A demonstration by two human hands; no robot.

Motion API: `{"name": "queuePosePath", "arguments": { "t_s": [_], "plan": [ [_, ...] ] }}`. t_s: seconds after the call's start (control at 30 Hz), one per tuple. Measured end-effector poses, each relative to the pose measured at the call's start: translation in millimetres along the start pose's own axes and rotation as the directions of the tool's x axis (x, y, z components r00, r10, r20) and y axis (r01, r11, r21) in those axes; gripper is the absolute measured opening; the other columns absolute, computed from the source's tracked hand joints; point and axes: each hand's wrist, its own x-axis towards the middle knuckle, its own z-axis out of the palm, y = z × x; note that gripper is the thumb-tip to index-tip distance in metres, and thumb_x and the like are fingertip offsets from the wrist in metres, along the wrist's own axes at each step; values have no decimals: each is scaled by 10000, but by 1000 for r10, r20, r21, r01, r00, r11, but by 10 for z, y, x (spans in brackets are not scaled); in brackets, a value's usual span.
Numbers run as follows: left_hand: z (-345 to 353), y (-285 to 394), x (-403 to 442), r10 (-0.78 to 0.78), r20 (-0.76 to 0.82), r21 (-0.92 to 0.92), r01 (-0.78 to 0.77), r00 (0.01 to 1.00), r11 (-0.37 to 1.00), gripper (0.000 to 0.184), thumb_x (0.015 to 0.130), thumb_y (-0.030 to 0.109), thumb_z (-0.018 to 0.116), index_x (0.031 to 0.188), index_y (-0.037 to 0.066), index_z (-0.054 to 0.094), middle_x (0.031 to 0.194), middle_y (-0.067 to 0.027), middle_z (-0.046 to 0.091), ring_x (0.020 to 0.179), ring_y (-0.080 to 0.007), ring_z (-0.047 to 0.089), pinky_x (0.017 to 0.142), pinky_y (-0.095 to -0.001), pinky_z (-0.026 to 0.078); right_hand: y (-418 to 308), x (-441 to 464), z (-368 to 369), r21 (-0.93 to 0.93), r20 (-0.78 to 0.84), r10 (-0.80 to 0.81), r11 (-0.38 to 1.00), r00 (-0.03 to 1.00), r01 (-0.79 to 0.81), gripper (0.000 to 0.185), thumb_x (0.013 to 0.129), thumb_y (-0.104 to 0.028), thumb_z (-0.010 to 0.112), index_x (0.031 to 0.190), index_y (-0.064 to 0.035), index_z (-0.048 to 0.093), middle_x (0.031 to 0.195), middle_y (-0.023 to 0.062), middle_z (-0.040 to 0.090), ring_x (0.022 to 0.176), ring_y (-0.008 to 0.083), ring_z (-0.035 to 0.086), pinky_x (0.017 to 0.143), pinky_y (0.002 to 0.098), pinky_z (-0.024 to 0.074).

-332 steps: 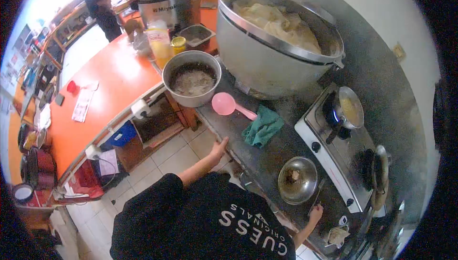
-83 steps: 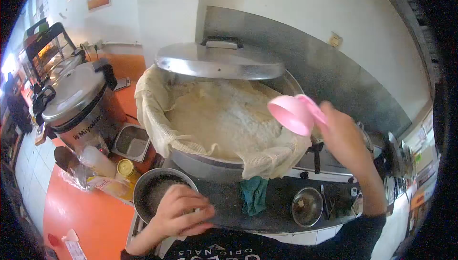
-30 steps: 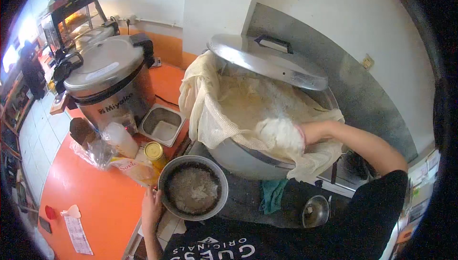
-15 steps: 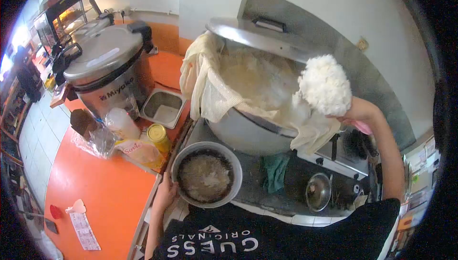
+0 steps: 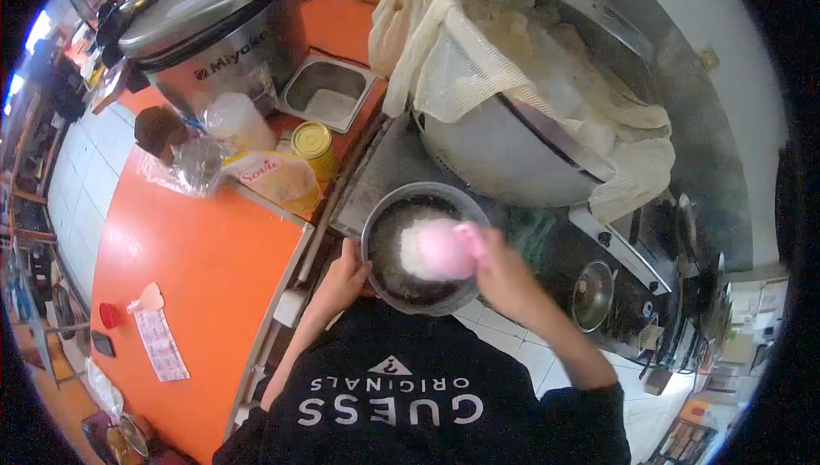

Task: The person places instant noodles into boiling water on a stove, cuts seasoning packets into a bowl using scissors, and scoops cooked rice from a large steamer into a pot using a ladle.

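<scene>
My left hand [image 5: 343, 275] is closed on the near left rim of a round bowl [image 5: 376, 281], steadying it close to my black shirt. In my right hand [image 5: 504, 275] is the handle of a pink scoop [image 5: 446, 249], held over the bowl's middle with its rounded back facing up. White rice [image 5: 413, 262] shows along the scoop's left edge. Around it the bowl's inside looks dark, with greyish residue. Just beyond the bowl stands a big metal pot [image 5: 504, 153], lined with a cream cloth [image 5: 465, 72] and holding steaming rice [image 5: 547, 46].
A Miyako rice cooker [image 5: 231, 55], a steel pan [image 5: 329, 98], a yellow can [image 5: 313, 142] and a Sovie pouch [image 5: 273, 176] stand on the orange counter [image 5: 205, 269]. A small metal bowl [image 5: 593, 296] lies right of the stove, and a paper slip [image 5: 160, 341] at left.
My right hand has brought the heaped scoop of rice from above the pot down over the bowl and turned it over. The bowl and my view have shifted.
</scene>
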Motion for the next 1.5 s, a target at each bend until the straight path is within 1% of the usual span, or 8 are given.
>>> {"name": "queuePosePath", "arguments": {
  "t_s": [0.3, 0.37, 0.47, 0.53, 0.6, 0.8, 1.4, 1.5],
  "plan": [
    [5, 214, 8, -89, 59, -274, 102, 994, 956, 303, 926, 97, 450, 1181, 42, 296, 1035, -181, 531, 855, -232, 607, 608, -359, 590, -540, -49, -984, 148, 1, 231, 962, 973, -228, 428, 816, -44, 518, 1207, -11, 348, 916, 277, 585, 814, 435, 600, 688, 475, 468],
    [47, 188, 54, -133, 66, -352, 148, 989, 924, 323, 926, 105, 459, 1197, 40, 295, 981, -149, 542, 818, -206, 602, 598, -342, 583, -690, -216, -1443, 342, -64, 249, 915, 966, -213, 551, 815, 35, 464, 1332, -43, 290, 1041, 94, 524, 728, 115, 542, 565, 265, 455],
    [104, 207, 128, -150, 37, -320, 154, 988, 935, 324, 923, 124, 475, 1192, 40, 315, 891, -138, 571, 776, -198, 605, 590, -333, 545, -527, -162, -2065, 330, -361, 302, 926, 882, -182, 525, 855, 11, 442, 1361, -32, 308, 1190, 66, 512, 953, 144, 550, 756, 262, 458],
    [253, -110, 223, 3, -99, -183, -22, 995, 983, 340, 907, 154, 507, 1181, 43, 339, 787, -144, 584, 698, -241, 607, 596, -354, 484, -403, 22, -2458, -180, -430, 125, 959, 894, -220, 447, 855, -10, 453, 1298, -14, 389, 1157, 116, 558, 999, 180, 558, 761, 302, 462],
    [268, 41, 223, -32, -135, -147, 12, 990, 989, 332, 900, 158, 512, 1166, 35, 356, 814, -168, 578, 723, -268, 599, 630, -363, 465, -20, 270, -2660, -471, -368, -3, 863, 930, -183, 329, 836, -108, 491, 1138, 20, 497, 997, 266, 580, 863, 397, 591, 750, 399, 459],
    [614, 201, 413, 121, -534, -92, -200, 837, 976, 258, 926, 138, 441, 1133, -14, 414, 1060, -187, 461, 1024, -280, 463, 888, -359, 367, 824, 1250, -2616, -853, -55, 318, 477, 947, -209, 305, 773, -218, 570, 1020, -40, 598, 904, 245, 626, 834, 383, 623, 734, 467, 499],
    [782, 222, 572, 33, -694, -164, -203, 719, 965, 198, 926, 95, 433, 1079, -23, 474, 1045, -153, 523, 1014, -250, 501, 892, -341, 381, 1006, 1884, -2094, -635, 460, 76, 725, 885, 267, 399, 600, -206, 732, 956, -68, 617, 812, 194, 642, 757, 352, 628, 669, 417, 487],
    [792, 161, 592, 84, -717, -95, -216, 692, 972, 186, 915, 68, 434, 1071, -23, 482, 1036, -160, 527, 994, -265, 510, 879, -345, 388, 825, 1923, -2026, -792, 392, 395, 604, 831, 86, 359, 809, -244, 565, 1126, -77, 568, 1103, 180, 594, 942, 365, 597, 820, 444, 465]
  ]
}}
